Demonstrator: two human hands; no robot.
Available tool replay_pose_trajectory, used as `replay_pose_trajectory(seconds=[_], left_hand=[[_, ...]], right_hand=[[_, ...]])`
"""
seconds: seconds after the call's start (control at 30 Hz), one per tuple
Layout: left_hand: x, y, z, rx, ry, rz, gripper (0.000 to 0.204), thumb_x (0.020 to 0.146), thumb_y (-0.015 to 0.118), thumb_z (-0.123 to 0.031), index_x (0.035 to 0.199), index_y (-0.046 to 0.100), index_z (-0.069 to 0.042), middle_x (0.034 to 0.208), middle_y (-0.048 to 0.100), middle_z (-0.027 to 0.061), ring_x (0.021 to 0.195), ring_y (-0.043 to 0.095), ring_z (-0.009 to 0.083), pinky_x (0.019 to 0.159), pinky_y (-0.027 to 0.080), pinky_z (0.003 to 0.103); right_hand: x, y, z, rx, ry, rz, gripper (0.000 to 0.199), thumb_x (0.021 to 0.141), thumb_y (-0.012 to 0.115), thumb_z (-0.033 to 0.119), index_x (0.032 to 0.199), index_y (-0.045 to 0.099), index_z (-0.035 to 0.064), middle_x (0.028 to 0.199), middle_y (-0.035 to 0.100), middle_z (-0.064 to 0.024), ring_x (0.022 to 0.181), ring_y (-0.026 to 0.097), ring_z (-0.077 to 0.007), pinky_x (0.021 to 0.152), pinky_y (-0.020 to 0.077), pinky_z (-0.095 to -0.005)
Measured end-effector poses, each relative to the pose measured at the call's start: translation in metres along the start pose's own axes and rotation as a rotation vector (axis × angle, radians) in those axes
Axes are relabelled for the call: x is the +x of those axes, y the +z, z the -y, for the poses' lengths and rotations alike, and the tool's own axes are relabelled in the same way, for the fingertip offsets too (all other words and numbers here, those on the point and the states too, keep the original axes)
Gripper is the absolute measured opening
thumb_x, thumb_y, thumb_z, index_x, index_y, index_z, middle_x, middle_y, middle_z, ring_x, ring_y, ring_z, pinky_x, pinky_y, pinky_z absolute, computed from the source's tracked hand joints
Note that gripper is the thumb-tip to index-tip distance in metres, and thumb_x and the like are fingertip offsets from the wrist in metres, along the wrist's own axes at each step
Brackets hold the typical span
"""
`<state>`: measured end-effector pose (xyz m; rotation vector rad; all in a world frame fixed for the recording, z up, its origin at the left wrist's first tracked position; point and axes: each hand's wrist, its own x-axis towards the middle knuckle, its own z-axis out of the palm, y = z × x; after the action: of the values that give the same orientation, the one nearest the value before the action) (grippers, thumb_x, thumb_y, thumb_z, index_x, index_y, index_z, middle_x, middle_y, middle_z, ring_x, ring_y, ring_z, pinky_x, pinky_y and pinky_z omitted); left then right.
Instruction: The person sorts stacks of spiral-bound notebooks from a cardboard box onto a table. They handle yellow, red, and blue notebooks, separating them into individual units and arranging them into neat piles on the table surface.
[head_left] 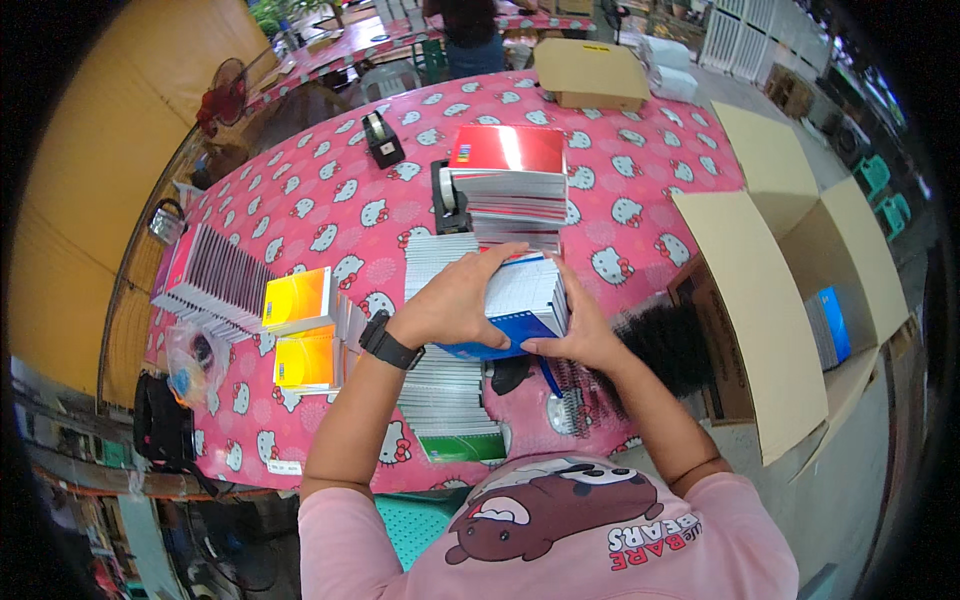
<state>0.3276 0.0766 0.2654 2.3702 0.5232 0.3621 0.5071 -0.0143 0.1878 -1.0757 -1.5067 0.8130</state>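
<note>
A thick block of blue-covered notebooks (518, 290), white page edges showing, is gripped between my two hands. My left hand (450, 300), with a black watch at the wrist, wraps around its left side. On the right side my right hand (582, 330) presses with the thumb at the near edge. Below and left of the block lies a long row of notebooks (445, 385) standing on edge, a green cover (462, 447) at its near end. Directly beyond my hands rises a tall stack of red notebooks (508, 150).
Yellow notebooks (298, 297) and a long stack with a purplish-red cover (190, 265) stand at left. Two black tape dispensers (382, 140) are farther back. An open carton (760, 330) holding blue notebooks (832, 325) is at right, beside a dark bristly mass (660, 345). Another carton (592, 72) sits far back.
</note>
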Motion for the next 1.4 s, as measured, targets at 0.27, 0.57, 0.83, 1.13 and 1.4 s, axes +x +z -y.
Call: replay_pose_trajectory(seconds=[0.27, 0.57, 0.83, 1.13, 1.4], left_hand=[[-0.085, 0.014, 0.085, -1.098, -0.379, -0.910, 0.084, 0.073, 0.053, -0.061, 0.132, 0.027, -0.007, 0.127, 0.041, 0.0153, 0.118, 0.038, 0.0292, 0.100, 0.027, 0.045], [-0.057, 0.091, 0.058, -1.765, -0.136, -1.054, 0.062, 0.082, 0.051, -0.048, 0.124, 0.034, -0.006, 0.129, 0.034, 0.0096, 0.120, 0.030, 0.0262, 0.100, 0.024, 0.049], [-0.056, 0.100, 0.020, -1.489, 0.029, -0.827, 0.060, 0.082, 0.055, -0.040, 0.129, 0.031, -0.010, 0.125, 0.041, 0.0091, 0.115, 0.040, 0.0235, 0.097, 0.032, 0.046], [-0.068, 0.090, 0.038, -1.513, -0.345, -0.907, 0.040, 0.085, 0.049, -0.017, 0.121, 0.036, -0.004, 0.111, 0.049, 0.0087, 0.098, 0.048, 0.0182, 0.086, 0.040, 0.034], [-0.072, 0.083, 0.024, -1.449, -0.272, -0.902, 0.041, 0.084, 0.051, -0.016, 0.121, 0.037, -0.004, 0.112, 0.047, 0.0091, 0.098, 0.048, 0.0180, 0.085, 0.041, 0.033]], right_hand=[[0.023, 0.035, -0.006, 1.021, 0.651, -0.061, 0.057, 0.074, 0.065, 0.028, 0.118, 0.041, 0.0010, 0.109, 0.054, -0.0122, 0.100, 0.053, -0.0233, 0.089, 0.0409, -0.0402], [0.069, 0.082, -0.011, 0.854, 0.507, -0.071, 0.048, 0.073, 0.067, 0.024, 0.111, 0.047, 0.0019, 0.101, 0.056, -0.0093, 0.093, 0.054, -0.0183, 0.085, 0.0412, -0.0331], [0.022, 0.012, 0.004, 0.944, 0.428, -0.193, 0.053, 0.073, 0.064, 0.025, 0.115, 0.044, -0.0005, 0.105, 0.056, -0.0118, 0.094, 0.056, -0.0225, 0.086, 0.0434, -0.0369], [-0.031, -0.130, -0.052, 0.449, 0.452, -0.692, 0.065, 0.070, 0.068, 0.033, 0.121, 0.040, 0.0032, 0.104, 0.054, -0.0124, 0.089, 0.057, -0.0251, 0.077, 0.0483, -0.0397], [0.030, -0.135, -0.096, 0.255, 0.996, -0.344, 0.065, 0.069, 0.067, 0.042, 0.117, 0.046, 0.0041, 0.111, 0.054, -0.0134, 0.097, 0.054, -0.0283, 0.085, 0.0411, -0.0443]])
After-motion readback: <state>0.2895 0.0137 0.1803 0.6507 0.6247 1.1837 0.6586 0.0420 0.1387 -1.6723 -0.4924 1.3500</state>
